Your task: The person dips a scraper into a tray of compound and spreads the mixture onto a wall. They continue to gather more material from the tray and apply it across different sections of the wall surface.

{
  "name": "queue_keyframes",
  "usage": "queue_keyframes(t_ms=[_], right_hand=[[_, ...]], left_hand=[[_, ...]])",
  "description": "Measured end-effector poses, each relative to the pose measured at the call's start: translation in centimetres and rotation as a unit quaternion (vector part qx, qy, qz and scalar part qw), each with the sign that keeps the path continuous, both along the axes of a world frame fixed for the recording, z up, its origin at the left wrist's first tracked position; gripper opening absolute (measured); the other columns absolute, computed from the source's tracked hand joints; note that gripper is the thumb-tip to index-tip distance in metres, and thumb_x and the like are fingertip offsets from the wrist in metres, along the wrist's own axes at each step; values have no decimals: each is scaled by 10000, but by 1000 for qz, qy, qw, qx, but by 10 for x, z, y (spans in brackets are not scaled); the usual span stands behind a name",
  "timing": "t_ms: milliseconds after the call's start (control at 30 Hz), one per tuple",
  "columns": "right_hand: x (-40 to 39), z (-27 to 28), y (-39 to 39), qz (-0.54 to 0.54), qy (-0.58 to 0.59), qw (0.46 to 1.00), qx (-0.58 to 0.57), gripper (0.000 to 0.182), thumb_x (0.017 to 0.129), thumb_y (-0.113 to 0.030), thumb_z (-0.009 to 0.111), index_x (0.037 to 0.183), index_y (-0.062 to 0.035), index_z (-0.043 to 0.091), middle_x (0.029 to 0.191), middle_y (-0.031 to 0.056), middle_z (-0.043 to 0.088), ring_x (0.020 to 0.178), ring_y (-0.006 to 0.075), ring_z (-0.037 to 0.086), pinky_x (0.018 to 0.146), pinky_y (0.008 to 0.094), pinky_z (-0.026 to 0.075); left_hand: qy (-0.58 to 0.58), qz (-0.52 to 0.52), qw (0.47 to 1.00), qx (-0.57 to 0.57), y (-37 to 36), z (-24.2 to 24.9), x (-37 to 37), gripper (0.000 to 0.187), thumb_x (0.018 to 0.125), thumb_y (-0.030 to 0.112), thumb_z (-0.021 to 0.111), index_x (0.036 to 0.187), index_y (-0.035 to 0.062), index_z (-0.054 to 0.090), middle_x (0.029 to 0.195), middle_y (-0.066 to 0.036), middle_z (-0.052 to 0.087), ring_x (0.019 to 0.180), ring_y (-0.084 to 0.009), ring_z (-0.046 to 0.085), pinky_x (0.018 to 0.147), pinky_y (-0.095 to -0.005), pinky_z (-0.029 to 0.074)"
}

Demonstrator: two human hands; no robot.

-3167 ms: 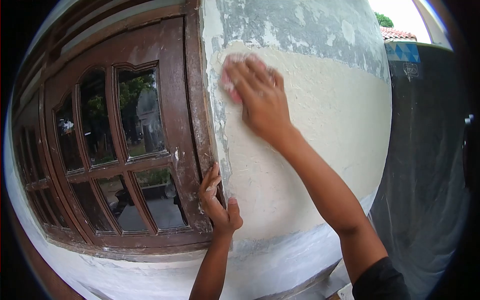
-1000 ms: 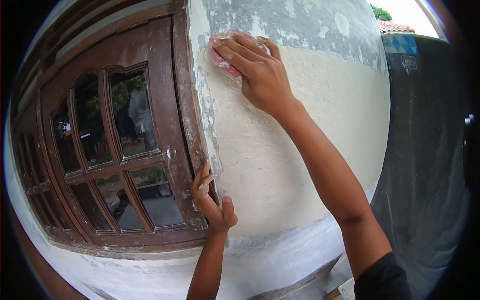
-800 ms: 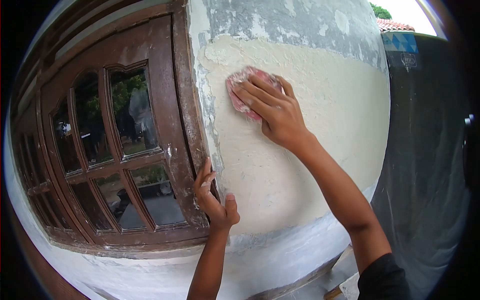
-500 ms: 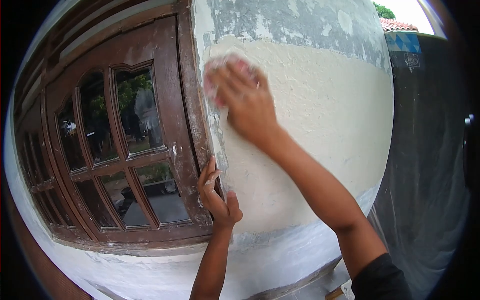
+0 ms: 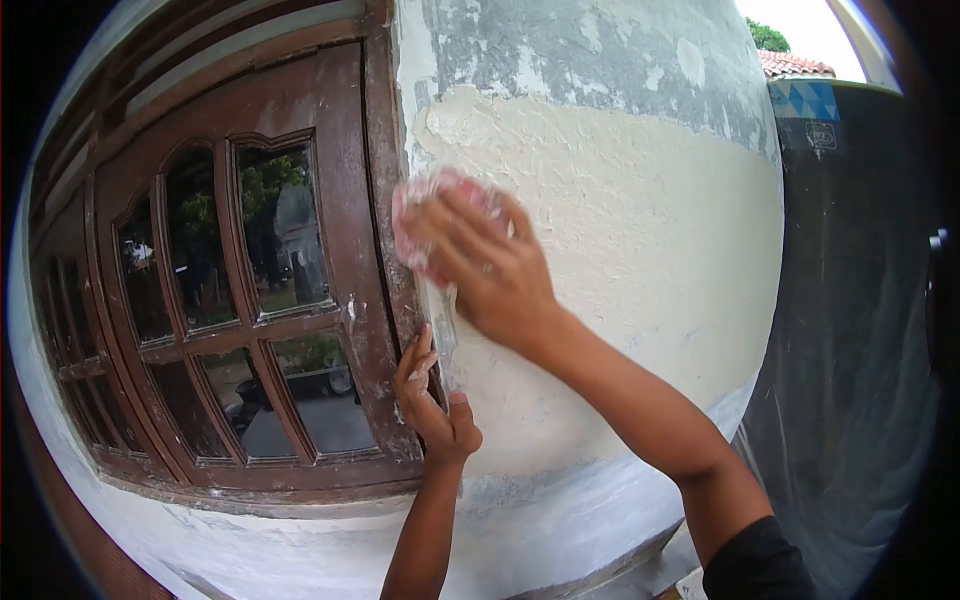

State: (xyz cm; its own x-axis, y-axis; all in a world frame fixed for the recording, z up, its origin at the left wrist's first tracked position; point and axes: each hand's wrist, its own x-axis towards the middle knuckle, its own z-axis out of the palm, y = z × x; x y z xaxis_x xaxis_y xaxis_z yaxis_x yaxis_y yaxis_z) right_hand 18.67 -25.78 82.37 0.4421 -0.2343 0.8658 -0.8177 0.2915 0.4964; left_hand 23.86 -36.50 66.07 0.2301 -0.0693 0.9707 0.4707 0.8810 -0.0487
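Observation:
My right hand [image 5: 495, 265] presses a pink, white-smeared pad [image 5: 408, 215] against the wall's left edge, beside the wooden window frame. Motion blurs the fingers, which lie spread over the pad. Cream-coloured filler with a rough, ridged surface covers the middle of the wall [image 5: 640, 270]. Lower down, my left hand [image 5: 437, 405] rests upright against the edge of the window frame [image 5: 403, 300], fingers stretched up and thumb apart. White smears mark its fingers, and nothing shows in it.
Left of my hands is a brown wooden window [image 5: 340, 200] with several glass panes. Grey, patchy wall [image 5: 600, 50] shows above the cream area. A dark sheet [image 5: 850, 300] with a blue label stands at the right. Below the window runs a whitish ledge [image 5: 300, 540].
My right hand has moved down along the wall's left edge with the pad. My left hand keeps its place at the frame. The view has shifted slightly.

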Motion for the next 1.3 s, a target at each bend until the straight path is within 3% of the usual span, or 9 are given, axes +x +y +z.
queue_keyframes(t_ms=[100,167,300,467,567,767,900,1133,1300], right_hand=[[-11,62,4,-26,34,990,-134,477,896,-84,666,1369,-116,611,1427,101,627,1391,259,541,1150,568,340],[-21,72,-3,-71,18,990,-121,464,904,-131,681,1363,-127,619,1409,91,642,1387,252,545,1167,562,338],[-16,8,-12,1,60,998,-4,490,903,-177,701,1385,-167,614,1396,60,648,1389,222,540,1206,550,326],[-30,61,6,3,53,994,-98,632,843,69,653,1407,-213,622,1441,34,643,1377,218,572,1168,544,349],[-46,74,18,-50,30,995,-79,621,884,21,655,1432,-267,609,1464,-12,628,1397,205,553,1184,514,353],[-51,14,41,-29,76,996,44,641,844,17,662,1420,-260,615,1487,-31,603,1422,177,518,1195,513,365],[-44,85,37,-14,77,994,-77,679,798,70,618,1406,-233,627,1448,14,634,1410,221,533,1180,510,356],[-56,11,54,-42,28,999,-14,694,781,81,608,1413,-205,631,1415,27,657,1393,233,551,1169,517,352],[-47,72,42,-25,62,993,-99,695,791,81,606,1430,-192,606,1426,44,645,1402,239,539,1159,524,361]], left_hand=[[-5,-3,1000,1,0,0,1,468,1063,354,455,1266,-68,462,1406,-353,548,1299,-425,516,1092,-508,423],[-10,2,1000,2,1,-1,2,469,1065,356,455,1265,-68,461,1403,-352,550,1299,-424,516,1097,-510,418],[-7,3,1000,-1,2,0,3,456,1069,346,450,1273,-62,454,1404,-351,551,1300,-422,516,1100,-508,415],[0,4,1000,-9,0,-1,0,455,1074,339,436,1286,-62,447,1405,-352,540,1306,-421,518,1104,-506,420],[-20,-20,1000,3,0,-2,1,481,1049,312,439,1289,-104,453,1447,-333,511,1352,-397,500,1163,-512,361],[-13,-33,999,8,2,0,1,481,1049,324,444,1271,-103,452,1441,-338,513,1350,-397,501,1162,-513,362],[-16,-18,1000,0,2,-1,2,481,1053,332,441,1273,-96,449,1443,-340,511,1346,-409,502,1156,-519,367],[-10,40,999,-13,1,1,5,448,1035,329,488,1257,-60,473,1392,-353,566,1274,-433,530,1078,-514,425],[-10,41,999,-10,1,2,2,463,1032,340,487,1273,-55,471,1425,-346,548,1302,-452,513,1095,-522,402]])
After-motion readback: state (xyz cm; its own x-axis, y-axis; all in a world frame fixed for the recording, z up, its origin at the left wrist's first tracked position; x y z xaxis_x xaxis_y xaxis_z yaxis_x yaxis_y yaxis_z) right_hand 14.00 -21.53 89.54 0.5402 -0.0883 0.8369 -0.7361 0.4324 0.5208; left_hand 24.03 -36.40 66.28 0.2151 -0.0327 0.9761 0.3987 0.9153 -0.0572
